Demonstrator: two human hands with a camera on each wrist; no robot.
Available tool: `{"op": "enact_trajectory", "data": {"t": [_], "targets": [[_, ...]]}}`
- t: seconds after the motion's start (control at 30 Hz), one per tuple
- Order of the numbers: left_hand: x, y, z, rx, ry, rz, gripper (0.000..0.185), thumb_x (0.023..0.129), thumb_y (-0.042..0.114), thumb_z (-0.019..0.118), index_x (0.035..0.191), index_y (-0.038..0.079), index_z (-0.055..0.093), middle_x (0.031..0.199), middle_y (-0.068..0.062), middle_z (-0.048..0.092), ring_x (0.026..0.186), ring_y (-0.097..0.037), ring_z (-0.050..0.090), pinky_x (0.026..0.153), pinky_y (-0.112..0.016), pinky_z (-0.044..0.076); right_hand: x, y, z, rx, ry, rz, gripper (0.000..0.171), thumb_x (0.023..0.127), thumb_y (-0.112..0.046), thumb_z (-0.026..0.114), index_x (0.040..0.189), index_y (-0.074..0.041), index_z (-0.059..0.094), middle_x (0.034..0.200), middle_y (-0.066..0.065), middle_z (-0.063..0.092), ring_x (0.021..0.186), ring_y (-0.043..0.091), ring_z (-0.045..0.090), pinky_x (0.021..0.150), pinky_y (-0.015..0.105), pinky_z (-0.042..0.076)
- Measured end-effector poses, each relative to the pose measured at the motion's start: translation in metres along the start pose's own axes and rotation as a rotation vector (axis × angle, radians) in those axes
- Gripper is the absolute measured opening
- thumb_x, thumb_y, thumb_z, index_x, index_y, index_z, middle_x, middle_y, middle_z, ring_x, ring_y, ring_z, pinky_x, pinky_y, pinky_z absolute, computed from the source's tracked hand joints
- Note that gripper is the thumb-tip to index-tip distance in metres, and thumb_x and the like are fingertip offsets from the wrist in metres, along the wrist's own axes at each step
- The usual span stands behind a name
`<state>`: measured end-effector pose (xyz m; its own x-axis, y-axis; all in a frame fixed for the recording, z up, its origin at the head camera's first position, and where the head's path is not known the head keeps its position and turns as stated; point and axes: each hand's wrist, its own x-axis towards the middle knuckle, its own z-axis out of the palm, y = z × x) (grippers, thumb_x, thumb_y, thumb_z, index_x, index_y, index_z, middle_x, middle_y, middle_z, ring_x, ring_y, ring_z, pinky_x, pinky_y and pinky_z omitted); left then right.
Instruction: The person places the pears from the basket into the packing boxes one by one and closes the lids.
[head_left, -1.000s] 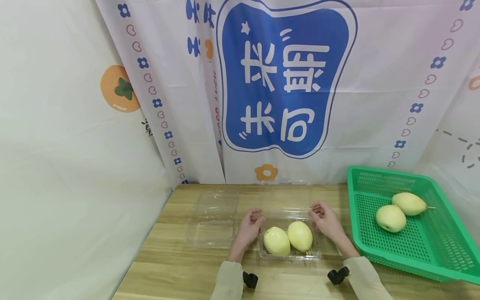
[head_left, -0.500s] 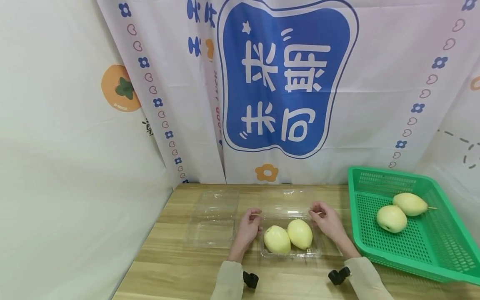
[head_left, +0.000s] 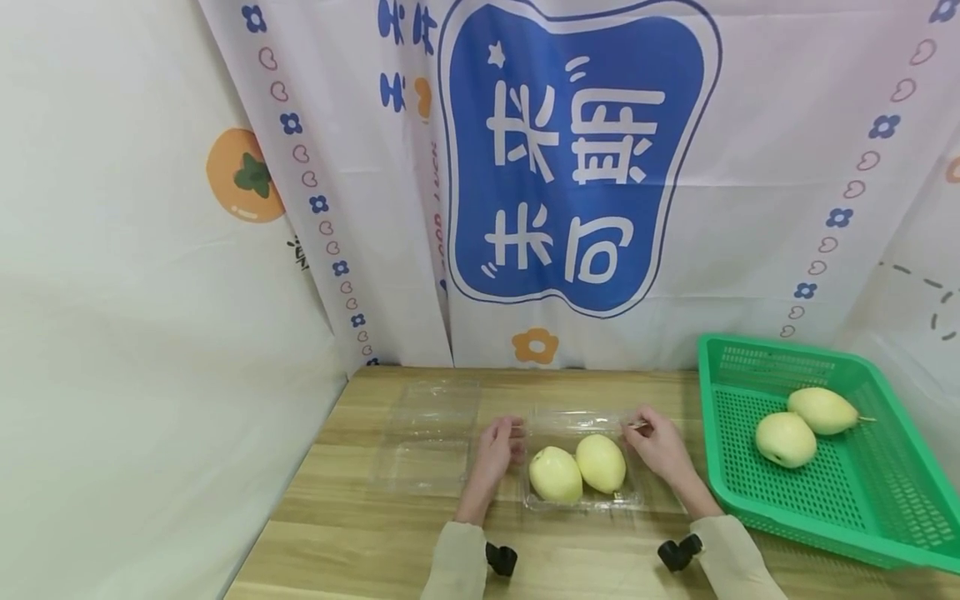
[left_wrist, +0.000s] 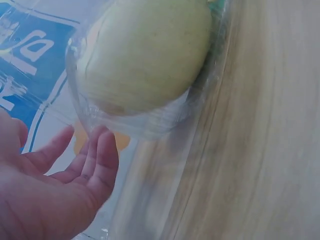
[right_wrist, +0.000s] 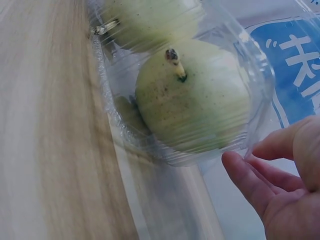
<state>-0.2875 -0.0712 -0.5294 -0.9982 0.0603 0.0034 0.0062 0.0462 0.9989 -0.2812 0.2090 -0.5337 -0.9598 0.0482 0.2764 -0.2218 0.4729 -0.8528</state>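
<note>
A clear plastic clamshell box (head_left: 540, 505) on the table holds two pale yellow pears, the left pear (head_left: 555, 475) and the right pear (head_left: 601, 463). Its lid (head_left: 577, 419) is raised at the far side, tilted up. My left hand (head_left: 495, 454) is at the box's left side; in the left wrist view its fingers (left_wrist: 105, 155) are relaxed, fingertips right at the plastic corner, thumb apart. On the right, my right hand (head_left: 660, 450) pinches the clear plastic edge between thumb and fingers (right_wrist: 245, 175). Through the plastic, the right wrist view shows a pear stem (right_wrist: 176, 65).
Left of my left hand lies another clear clamshell box (head_left: 427, 462), open and see-through. A green plastic basket (head_left: 832, 525) with two more pears (head_left: 784, 439) stands at the right. A printed cloth (head_left: 487, 333) hangs behind the wooden table (head_left: 337, 517).
The box's lid has swung up and toward me from lying back at the far side. Both hands stay at the box's sides, with only slight finger movement.
</note>
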Motion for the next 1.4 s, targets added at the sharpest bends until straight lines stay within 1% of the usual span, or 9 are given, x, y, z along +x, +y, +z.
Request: {"op": "enact_trajectory", "data": {"t": [0.13,0.3,0.53,0.67,0.77,0.87,0.97,1.07,1.4], "targets": [[-0.005,0.002,-0.003,0.032,0.003,-0.008,0.047,0.106,0.035,0.036,0.123,-0.003,0.057,0.120,-0.028,0.063,0.099,-0.042,0.065,0.078,-0.049,0.057,-0.001,0.001,0.001,-0.025,-0.018,0.025,0.014,0.087,0.004,0.063,0.079,-0.003,0.053,0.081,0.015,0.069,0.071,0.025,0.068,0.057,0.024,0.053],[-0.015,0.006,-0.010,0.089,-0.008,-0.047,0.050,0.105,0.042,0.038,0.125,0.001,0.058,0.121,-0.023,0.063,0.096,-0.035,0.066,0.077,-0.047,0.057,-0.003,0.004,0.005,-0.062,-0.029,0.011,0.007,0.087,-0.001,0.062,0.081,-0.005,0.061,0.079,0.010,0.068,0.067,0.013,0.064,0.057,0.023,0.051],[-0.027,0.015,-0.018,0.193,-0.120,-0.032,0.058,0.102,0.053,0.038,0.131,0.004,0.051,0.127,-0.023,0.057,0.100,-0.035,0.064,0.075,-0.048,0.058,-0.005,0.005,0.006,-0.082,-0.005,-0.051,0.008,0.088,-0.007,0.069,0.081,-0.006,0.065,0.090,0.015,0.071,0.067,0.001,0.060,0.059,0.021,0.051],[-0.035,0.022,-0.017,0.239,-0.173,-0.040,0.064,0.099,0.060,0.038,0.135,0.007,0.048,0.131,-0.025,0.055,0.095,-0.035,0.064,0.068,-0.047,0.058,-0.006,0.002,0.003,-0.087,-0.011,-0.059,0.006,0.085,-0.001,0.070,0.083,-0.003,0.065,0.085,0.014,0.071,0.065,0.001,0.058,0.056,0.021,0.050],[-0.040,0.026,-0.015,0.267,-0.210,-0.043,0.068,0.098,0.063,0.037,0.139,0.009,0.045,0.136,-0.024,0.053,0.096,-0.033,0.063,0.070,-0.046,0.057,-0.006,0.000,0.001,-0.093,-0.016,-0.049,0.007,0.082,0.005,0.067,0.086,-0.001,0.065,0.081,0.012,0.069,0.063,0.002,0.057,0.053,0.021,0.050],[-0.043,0.028,-0.014,0.285,-0.252,-0.018,0.067,0.100,0.059,0.037,0.143,0.008,0.041,0.141,-0.024,0.048,0.104,-0.036,0.062,0.075,-0.048,0.057,-0.008,-0.001,0.000,-0.120,-0.002,-0.058,0.012,0.079,0.009,0.064,0.086,-0.001,0.065,0.080,0.014,0.070,0.064,0.007,0.061,0.052,0.021,0.050],[-0.044,0.027,-0.013,0.296,-0.285,0.010,0.064,0.101,0.053,0.041,0.147,0.009,0.037,0.149,-0.024,0.041,0.121,-0.044,0.055,0.084,-0.049,0.056,-0.011,-0.001,-0.001,-0.162,0.027,-0.093,0.011,0.078,0.008,0.064,0.086,0.001,0.067,0.083,0.016,0.072,0.068,0.016,0.067,0.055,0.021,0.051],[-0.045,0.025,-0.013,0.304,-0.300,0.033,0.065,0.100,0.051,0.045,0.149,0.010,0.034,0.152,-0.026,0.035,0.128,-0.049,0.048,0.088,-0.049,0.056,-0.014,-0.002,-0.002,-0.196,0.041,-0.120,0.006,0.081,0.003,0.068,0.086,0.001,0.069,0.085,0.017,0.073,0.072,0.021,0.070,0.059,0.022,0.053],[-0.046,0.020,-0.017,0.303,-0.292,0.083,0.062,0.100,0.043,0.051,0.148,0.006,0.035,0.150,-0.029,0.035,0.123,-0.044,0.054,0.086,-0.043,0.057,-0.023,-0.012,-0.008,-0.334,-0.009,-0.163,0.016,0.084,0.005,0.064,0.098,0.001,0.070,0.092,0.014,0.073,0.079,0.024,0.068,0.068,0.031,0.057]]}}
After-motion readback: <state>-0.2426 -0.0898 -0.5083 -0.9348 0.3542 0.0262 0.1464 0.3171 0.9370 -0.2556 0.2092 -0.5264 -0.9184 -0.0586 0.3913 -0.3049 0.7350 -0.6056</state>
